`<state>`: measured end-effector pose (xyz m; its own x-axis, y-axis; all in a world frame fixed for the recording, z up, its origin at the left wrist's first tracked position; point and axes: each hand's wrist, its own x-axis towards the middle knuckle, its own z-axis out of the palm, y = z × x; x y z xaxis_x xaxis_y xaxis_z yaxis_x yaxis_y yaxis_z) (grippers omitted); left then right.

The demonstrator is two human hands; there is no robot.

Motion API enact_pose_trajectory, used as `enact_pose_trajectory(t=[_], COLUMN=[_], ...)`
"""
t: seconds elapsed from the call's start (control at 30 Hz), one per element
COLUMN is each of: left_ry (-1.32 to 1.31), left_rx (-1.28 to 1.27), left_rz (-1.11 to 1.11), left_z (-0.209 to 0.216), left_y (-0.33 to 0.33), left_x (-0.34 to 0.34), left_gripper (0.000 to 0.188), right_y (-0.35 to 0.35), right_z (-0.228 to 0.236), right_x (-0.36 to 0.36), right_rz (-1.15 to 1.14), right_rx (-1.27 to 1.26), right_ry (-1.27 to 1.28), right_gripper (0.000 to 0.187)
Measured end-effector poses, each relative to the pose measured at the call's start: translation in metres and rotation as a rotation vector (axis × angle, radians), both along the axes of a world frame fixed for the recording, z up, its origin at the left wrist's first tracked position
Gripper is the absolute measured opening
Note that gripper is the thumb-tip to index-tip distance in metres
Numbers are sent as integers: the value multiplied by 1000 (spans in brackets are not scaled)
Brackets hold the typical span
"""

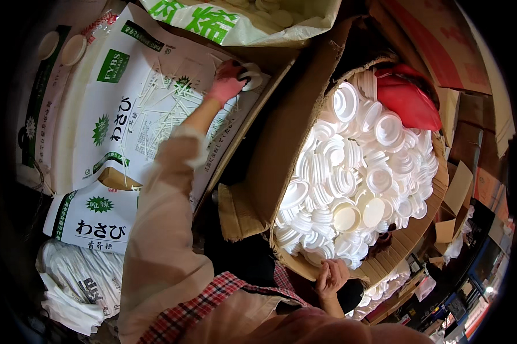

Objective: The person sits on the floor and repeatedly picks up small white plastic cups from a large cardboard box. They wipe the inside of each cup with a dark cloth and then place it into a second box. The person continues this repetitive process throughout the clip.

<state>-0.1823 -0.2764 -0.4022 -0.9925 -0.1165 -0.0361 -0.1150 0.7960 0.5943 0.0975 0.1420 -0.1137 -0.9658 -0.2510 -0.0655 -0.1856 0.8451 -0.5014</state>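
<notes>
My left hand (228, 81), in a pink glove with dark fingers, reaches to the far end of a white printed sheet (75, 143). Its fingers are closed on white plastic lids (251, 77). Thin white plastic sticks (172, 114) lie scattered over the sheet beside that forearm. To the right, a large cardboard box (270, 132) is heaped with round white plastic lids (333, 172), some nested in stacks. My bare right hand (331, 278) is at the box's near edge, its fingers curled together. Whether anything is in them is hidden.
A red bag (407, 94) lies at the far side of the lid heap. Another box lined with a white-and-green bag (247, 28) stands at the far edge. Two round lids (73, 50) rest at far left. A white plastic sack (80, 281) sits at near left.
</notes>
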Motion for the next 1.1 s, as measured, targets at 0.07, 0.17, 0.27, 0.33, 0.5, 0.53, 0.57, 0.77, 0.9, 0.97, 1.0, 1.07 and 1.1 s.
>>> enact_pose_trajectory(t=[0.07, 0.17, 0.27, 0.33, 0.5, 0.53, 0.57, 0.77, 0.9, 0.97, 1.0, 1.07, 1.1], left_ry=[228, 460, 512, 204, 657, 666, 582, 64, -53, 45, 156, 334, 445], left_rx=[342, 1118, 709, 814, -90, -437, -651, -1218, -791, -792, -650, -158, 71], left_rz=[432, 487, -277, -514, 154, 337, 476, 443, 562, 515, 509, 457, 308], left_z=[38, 205, 247, 270, 243, 237, 244, 207, 220, 230, 236, 277, 281], left_y=[2, 31, 43, 38, -107, -174, -225, -402, -397, -362, -342, -235, -204], left_x=[51, 120, 150, 145, 88, 76, 73, 58, 44, 34, 44, 77, 100], left_gripper=[33, 40, 62, 77, 67, 55, 52, 47, 44, 44, 48, 44, 36], right_y=[2, -2, 2, 2, 0, -2, -2, -1, 0, -5, 1, 0, 2], right_z=[1, -1, -4, -4, 0, 0, 0, -2, 1, -4, -6, -7, -6], right_x=[-3, -1, 8, 15, 14, 14, 13, 8, 14, 22, 18, 14, 9], right_rz=[28, 25, 46, -27, 7, 7, 21, 23, 1, -57, 11, -6, 15], right_rx=[11, 14, -5, 19, 13, 13, 11, -45, -15, -46, 30, 21, 66], right_ry=[21, 55, 66, -4, -28, -3, -1, -35, -33, 40, 57, 112, 123], right_gripper=[7, 8, 12, 17, 20, 19, 19, 17, 16, 17, 18, 20, 18])
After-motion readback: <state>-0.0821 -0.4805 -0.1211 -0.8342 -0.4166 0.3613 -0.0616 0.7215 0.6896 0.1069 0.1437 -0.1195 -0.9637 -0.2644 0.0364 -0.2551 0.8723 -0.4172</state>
